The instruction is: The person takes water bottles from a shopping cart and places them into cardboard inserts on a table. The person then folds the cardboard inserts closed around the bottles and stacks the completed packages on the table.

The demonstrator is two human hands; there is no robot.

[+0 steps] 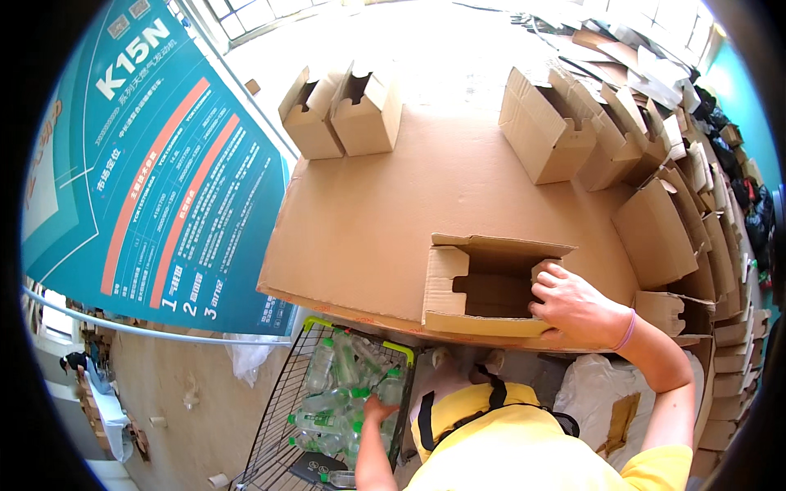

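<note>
An open cardboard box sits on the near edge of the large cardboard-covered surface, its opening facing up. My right hand grips its right end, with the fingers curled over the end flap at the opening. Lower left, a black wire shopping cart with green corners holds several clear plastic bottles with green caps. Inside it, my left hand is closed against a plastic bottle; the other bottles hide part of its grip. A dark flat object lies low in the cart.
Two open boxes stand at the far left of the surface. More open boxes line its right side, beside a long pile of cardboard. A blue-green display board rises at the left. White sacking lies right of my legs.
</note>
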